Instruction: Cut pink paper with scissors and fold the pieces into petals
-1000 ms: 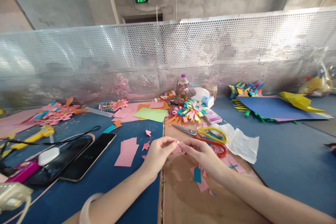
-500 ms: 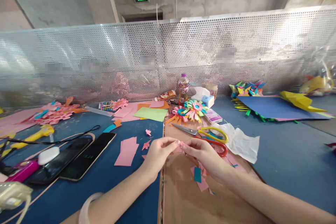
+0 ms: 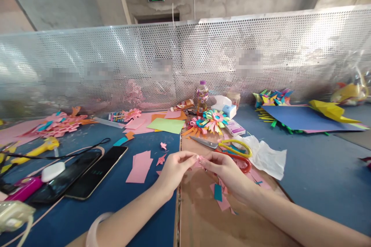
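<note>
Between the fingertips of both hands is a small folded piece of pink paper [image 3: 198, 164], mostly covered by the fingers. My left hand [image 3: 177, 168] pinches it from the left, and my right hand [image 3: 220, 168] pinches it from the right, their fingertips meeting. Just beyond my right hand lie scissors [image 3: 236, 148] with one yellow and one red handle, blades toward the left. Left of my left hand are two small folded pink paper pieces, the nearer one [image 3: 161, 159] close to the wrist, and a few pink paper rectangles [image 3: 139, 166]. Pink and teal paper scraps [image 3: 222, 197] lie under my right hand.
Two dark phones [image 3: 98, 173] and a yellow glue gun [image 3: 37, 150] with cables lie at the left. Behind stand paper flowers [image 3: 216, 120], a bottle [image 3: 202, 100] and a tissue box [image 3: 228, 110]. Crumpled white tissue [image 3: 268, 156] and blue sheets [image 3: 304, 117] are right. A perforated metal screen [image 3: 203, 54] runs across the back.
</note>
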A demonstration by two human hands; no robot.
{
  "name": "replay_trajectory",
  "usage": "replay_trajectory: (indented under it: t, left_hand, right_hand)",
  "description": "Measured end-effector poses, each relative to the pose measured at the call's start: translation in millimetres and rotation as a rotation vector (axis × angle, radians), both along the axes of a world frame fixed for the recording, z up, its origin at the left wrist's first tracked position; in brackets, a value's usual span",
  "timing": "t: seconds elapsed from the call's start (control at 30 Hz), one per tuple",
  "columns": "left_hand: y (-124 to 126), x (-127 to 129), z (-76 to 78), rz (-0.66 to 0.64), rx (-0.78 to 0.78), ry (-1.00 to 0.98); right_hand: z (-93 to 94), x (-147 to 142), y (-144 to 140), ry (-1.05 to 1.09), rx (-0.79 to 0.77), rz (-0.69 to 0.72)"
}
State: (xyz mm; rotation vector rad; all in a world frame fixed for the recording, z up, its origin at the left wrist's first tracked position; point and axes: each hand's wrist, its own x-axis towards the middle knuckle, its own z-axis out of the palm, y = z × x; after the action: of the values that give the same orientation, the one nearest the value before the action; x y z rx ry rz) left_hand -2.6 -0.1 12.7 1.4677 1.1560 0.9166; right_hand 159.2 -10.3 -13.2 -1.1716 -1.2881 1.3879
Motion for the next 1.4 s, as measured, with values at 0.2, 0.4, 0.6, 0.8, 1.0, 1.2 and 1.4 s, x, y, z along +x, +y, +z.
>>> replay_trajectory:
  t: [0.2, 0.4, 0.6, 0.8, 1.0, 1.2, 1.4]
  left_hand:
    - [0.6, 0.1, 0.2, -0.013, -0.045, -0.028]
    - [1.8, 0.6, -0.1, -0.031, -0.051, -0.047]
    - [2.2, -0.7, -3.7, -0.025, -0.056, -0.067]
    - [1.0, -0.8, -2.4, 0.009, -0.049, -0.058]
    - [2.2, -1.9, -2.1, 0.036, -0.058, -0.055]
    - [2.7, -2.4, -4.0, 0.01, -0.059, -0.076]
    - [-1.1, -0.6, 1.8, 0.011, -0.076, -0.069]
  right_hand:
    - [4.2, 0.0, -1.9, -0.017, 0.015, -0.006]
    - [7.4, -1.5, -3.9, -0.011, 0.075, 0.0]
    - [5.8, -3.8, -5.6, -0.025, 0.117, -0.013]
    - [7.9, -4.1, -7.0, -0.024, 0.128, -0.032]
    - [3.1, -3.0, -3.5, 0.058, -0.015, 0.023]
    - [3.6, -4.0, -4.2, 0.074, -0.026, 0.073]
    - [7.2, -1.9, -4.1, 0.007, 0.078, 0.089]
